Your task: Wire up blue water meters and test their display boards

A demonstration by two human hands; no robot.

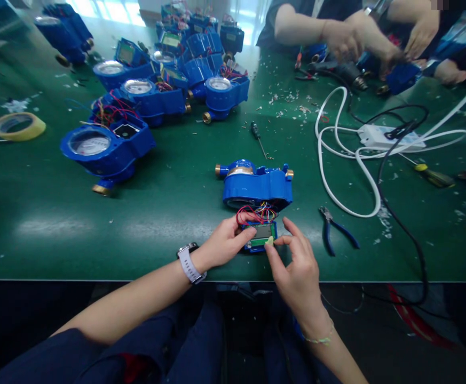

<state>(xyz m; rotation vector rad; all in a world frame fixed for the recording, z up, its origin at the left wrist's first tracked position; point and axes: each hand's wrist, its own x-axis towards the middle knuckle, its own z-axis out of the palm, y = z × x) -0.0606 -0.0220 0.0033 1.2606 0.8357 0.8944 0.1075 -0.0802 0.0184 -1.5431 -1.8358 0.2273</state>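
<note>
Close to the table's front edge, my left hand (pixel 233 239) grips a green circuit board with a grey display (pixel 263 231), its thumb lying on the board's face. The board sits in a small blue frame, and red and other coloured wires (pixel 262 212) run from it to a blue water meter (pixel 257 184) lying on its side just behind. My right hand (pixel 294 258) pinches a small pale yellowish piece (pixel 270 241) between thumb and forefinger at the board's lower right corner. What that piece is I cannot make out.
Several blue water meters (pixel 92 144) crowd the left and back. Diagonal cutters (pixel 334 229), a screwdriver (pixel 259 138) and a white power strip (pixel 391 137) with looped cables lie to the right and ahead. A tape roll (pixel 17 126) is far left. A co-worker's hands (pixel 361 40) handle parts opposite.
</note>
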